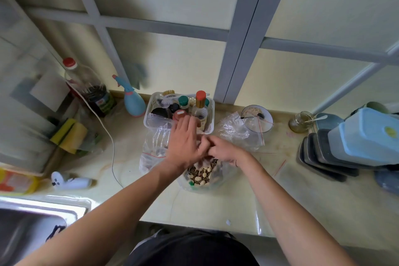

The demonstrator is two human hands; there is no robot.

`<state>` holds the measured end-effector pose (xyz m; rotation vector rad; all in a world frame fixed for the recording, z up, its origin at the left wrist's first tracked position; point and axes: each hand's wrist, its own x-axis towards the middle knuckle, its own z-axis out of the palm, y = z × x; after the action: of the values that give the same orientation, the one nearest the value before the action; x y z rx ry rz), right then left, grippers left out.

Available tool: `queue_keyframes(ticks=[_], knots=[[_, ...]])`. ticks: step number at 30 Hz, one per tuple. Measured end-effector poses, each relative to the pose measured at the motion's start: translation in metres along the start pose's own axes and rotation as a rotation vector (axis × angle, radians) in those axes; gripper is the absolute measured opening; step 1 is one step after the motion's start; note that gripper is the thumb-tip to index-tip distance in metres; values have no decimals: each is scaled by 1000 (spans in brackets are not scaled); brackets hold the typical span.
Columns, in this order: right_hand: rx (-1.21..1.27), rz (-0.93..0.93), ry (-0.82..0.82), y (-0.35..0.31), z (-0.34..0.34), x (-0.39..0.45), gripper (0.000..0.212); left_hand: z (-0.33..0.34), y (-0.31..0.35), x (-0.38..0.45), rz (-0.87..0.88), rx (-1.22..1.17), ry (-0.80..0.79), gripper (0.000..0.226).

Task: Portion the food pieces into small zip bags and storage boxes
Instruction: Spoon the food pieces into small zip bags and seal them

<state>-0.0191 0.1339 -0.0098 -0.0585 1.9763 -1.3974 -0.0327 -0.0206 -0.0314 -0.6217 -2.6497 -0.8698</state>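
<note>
Two hands over nut bag [201, 176] | left hand [183, 146] spread flat | right hand [226, 150] curled (grip unclear)

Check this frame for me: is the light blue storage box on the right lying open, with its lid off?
No. The light blue storage box has its lid on and rests on the stack of dark trays at the right of the counter.

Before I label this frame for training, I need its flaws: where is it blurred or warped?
Head view: motion blur smears the left hand and the left edge by the yellow sponges; the wide lens bends the window frame; the bag of nuts and seeds stays fairly sharp.
</note>
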Motion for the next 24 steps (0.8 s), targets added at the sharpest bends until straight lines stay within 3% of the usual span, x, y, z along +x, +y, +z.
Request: queue_keyframes(ticks=[3, 8, 12, 15, 19, 20, 22, 24], knots=[[-326, 136, -111, 30, 2, 17, 41, 12, -22, -24, -105, -215, -391, 57], [-349, 185, -222, 50, -4, 13, 43, 17, -39, -51, -170, -191, -790, 90], [-270, 220, -267, 58, -9, 13, 51, 24, -19, -43, -198, -73, -1058, 59], [-277, 237, 13, 66, -22, 8, 41, 36, -10, -42, -305, -43, -1047, 56], [-648, 299, 593, 93, -40, -4, 17, 51, -9, -41, -456, -32, -867, 42], [-725, 376, 617, 99, -43, -9, 23, 54, -9, -41, -482, -38, -840, 43], [-730, 571, 488, 111, -48, -15, 46, 60, -8, -43, -519, -87, -818, 46], [-632, 680, 374, 119, -53, -18, 43, 66, -8, -47, -537, -104, -831, 46]])
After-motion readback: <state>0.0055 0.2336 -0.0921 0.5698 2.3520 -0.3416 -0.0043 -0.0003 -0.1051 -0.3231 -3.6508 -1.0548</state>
